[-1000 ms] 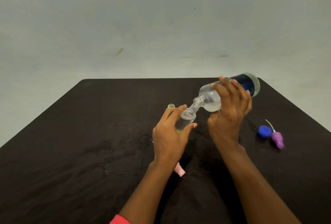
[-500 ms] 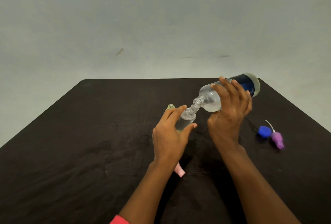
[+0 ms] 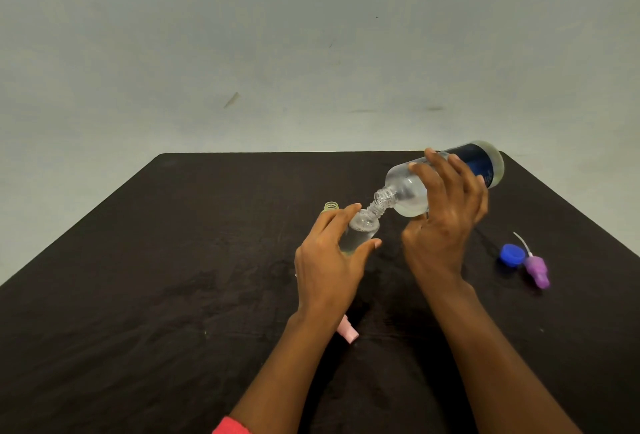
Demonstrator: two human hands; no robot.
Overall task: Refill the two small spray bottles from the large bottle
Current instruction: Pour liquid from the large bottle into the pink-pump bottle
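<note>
Liquid sits low in the large bottle [image 3: 408,191], which the right hand [image 3: 446,215] grips, tilted neck-down so its threaded mouth meets the mouth of a clear small spray bottle [image 3: 358,231]. The left hand [image 3: 332,260] is wrapped around that small bottle. Behind its fingers stands a second, yellowish small bottle [image 3: 331,206], uncapped. On the dark surface [image 3: 173,277] to the right lie a blue cap [image 3: 512,254] and a purple spray head [image 3: 536,270], touching.

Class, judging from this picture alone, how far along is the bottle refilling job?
Done: caps are off; the blue cap and purple sprayer lie on the table. In hand: the right hand tips the large bottle into the clear small bottle, held by the left hand. Left: the green-tinted small bottle stands open; its fill level is unclear; then recapping.
</note>
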